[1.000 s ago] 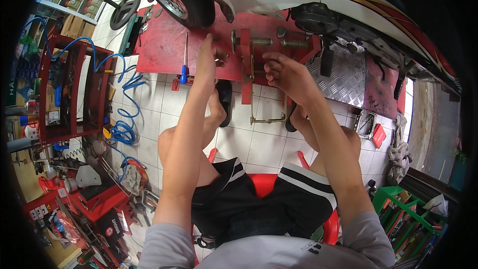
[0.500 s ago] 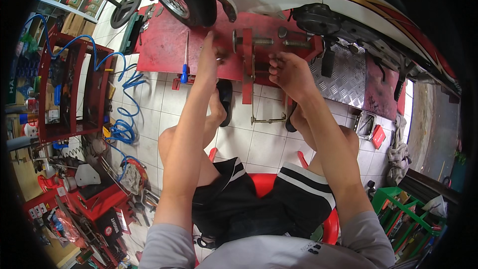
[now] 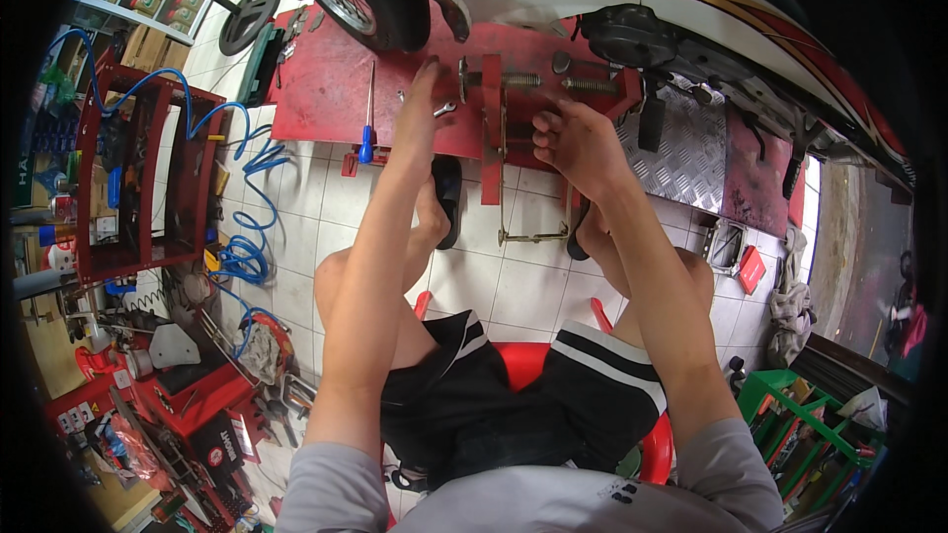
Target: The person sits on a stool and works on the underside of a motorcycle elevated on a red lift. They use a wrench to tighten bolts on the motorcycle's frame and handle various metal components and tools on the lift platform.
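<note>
My left hand (image 3: 427, 99) has slid slightly left along the red bench (image 3: 326, 99), fingers flat and loosely spread beside the small wrench (image 3: 444, 110), right of the blue-handled screwdriver (image 3: 366, 128). My right hand (image 3: 578, 143) stays below the threaded bolts (image 3: 553, 82), fingers curled narrow; whether they pinch anything, I cannot tell.

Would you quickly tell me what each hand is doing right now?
Left hand: open, fingers resting on the red platform.
Right hand: curled; whether it holds anything cannot be told.
</note>
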The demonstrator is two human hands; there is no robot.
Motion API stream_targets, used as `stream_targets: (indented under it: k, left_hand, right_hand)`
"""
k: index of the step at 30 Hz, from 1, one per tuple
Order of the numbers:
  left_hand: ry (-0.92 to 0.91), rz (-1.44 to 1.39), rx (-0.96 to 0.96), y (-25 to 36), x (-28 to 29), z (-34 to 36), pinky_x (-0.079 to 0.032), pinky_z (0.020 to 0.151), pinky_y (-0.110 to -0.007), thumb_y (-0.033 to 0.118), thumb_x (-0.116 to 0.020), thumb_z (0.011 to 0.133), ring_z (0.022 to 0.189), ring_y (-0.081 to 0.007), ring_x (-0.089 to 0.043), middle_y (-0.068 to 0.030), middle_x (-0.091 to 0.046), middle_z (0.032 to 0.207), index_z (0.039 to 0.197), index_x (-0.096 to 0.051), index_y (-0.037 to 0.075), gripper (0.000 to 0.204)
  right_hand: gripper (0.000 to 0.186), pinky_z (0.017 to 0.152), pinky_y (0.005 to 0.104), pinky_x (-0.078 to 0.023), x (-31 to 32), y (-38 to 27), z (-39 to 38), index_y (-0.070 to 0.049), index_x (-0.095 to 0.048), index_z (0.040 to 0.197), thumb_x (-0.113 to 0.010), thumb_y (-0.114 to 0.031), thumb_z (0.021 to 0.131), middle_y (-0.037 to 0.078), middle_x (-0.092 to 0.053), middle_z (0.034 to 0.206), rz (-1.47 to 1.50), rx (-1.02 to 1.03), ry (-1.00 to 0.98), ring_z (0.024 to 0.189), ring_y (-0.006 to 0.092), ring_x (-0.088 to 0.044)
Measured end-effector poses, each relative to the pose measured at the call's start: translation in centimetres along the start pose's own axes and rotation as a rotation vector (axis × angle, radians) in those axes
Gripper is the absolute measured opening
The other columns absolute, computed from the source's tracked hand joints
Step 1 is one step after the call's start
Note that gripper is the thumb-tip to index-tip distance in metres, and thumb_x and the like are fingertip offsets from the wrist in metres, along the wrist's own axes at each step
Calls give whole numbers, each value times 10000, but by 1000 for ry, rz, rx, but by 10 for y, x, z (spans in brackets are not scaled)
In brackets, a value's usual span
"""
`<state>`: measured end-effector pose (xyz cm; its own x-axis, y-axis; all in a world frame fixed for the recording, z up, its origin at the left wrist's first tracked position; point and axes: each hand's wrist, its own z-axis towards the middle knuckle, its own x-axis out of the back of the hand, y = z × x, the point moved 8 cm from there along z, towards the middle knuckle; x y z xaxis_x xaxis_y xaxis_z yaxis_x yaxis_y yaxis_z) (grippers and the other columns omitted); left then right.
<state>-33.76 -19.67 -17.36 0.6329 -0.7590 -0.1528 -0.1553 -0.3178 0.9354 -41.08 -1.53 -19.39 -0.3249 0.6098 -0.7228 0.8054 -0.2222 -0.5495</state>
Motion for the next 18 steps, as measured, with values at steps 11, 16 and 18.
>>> stream_targets:
  k: [11, 16, 18]
  left_hand:
    - [-52, -52, 40, 16, -12, -9, -429, 719, -322, 469, -373, 955, 893, -198, -592, -118, -595, 980, 1297, -409, 34, 554]
    - [-24, 37, 66, -3, 13, 5, -419, 724, -329, 465, -358, 956, 892, -203, -585, -123, -596, 992, 1279, -412, 15, 557]
    - [-16, -24, 28, 9, -3, -4, -415, 711, -326, 461, -354, 956, 883, -198, -581, -118, -594, 987, 1256, -432, 13, 545]
  right_hand:
    - [412, 706, 298, -402, 13, -4, -3, -109, -480, 1280, -513, -258, 898, 27, -534, 820, 25, 12, -7, 758, 161, -485]
    - [356, 707, 302, -421, 7, -6, -4, -105, -479, 1248, -483, -252, 924, 39, -543, 846, 18, 18, -34, 768, 166, -506]
    - [365, 708, 299, -421, 9, -7, -5, -104, -477, 1255, -484, -255, 923, 35, -542, 839, 9, 24, -29, 763, 163, -506]
